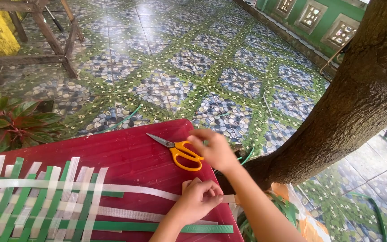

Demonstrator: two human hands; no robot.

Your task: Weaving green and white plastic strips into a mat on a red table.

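In the head view, the right hand (213, 150) is laid over the handles of the orange-handled scissors (178, 151) at the centre of the frame; the fingers are curled loosely above the loops, and whether the handles are already gripped cannot be told. The left hand (197, 198), lower centre, is pinched narrowly on the end of a whitish strip (126, 189) near the table's right edge. The scissors lie flat on the red table (122, 152), blades closed and pointing to the upper left, well apart from the woven mat (41, 201) of white and green strips at the lower left. A loose green strip (166, 227) runs along the bottom edge below the left hand. The step in hand is judged to be the taking up of the scissors while a strip end is held steady; a firm hold through the loops would be called for next, and the blades brought to the pinched end. No container is seen in the frame. A tree trunk (354, 98) fills the right side above the patterned tile floor (211, 62).
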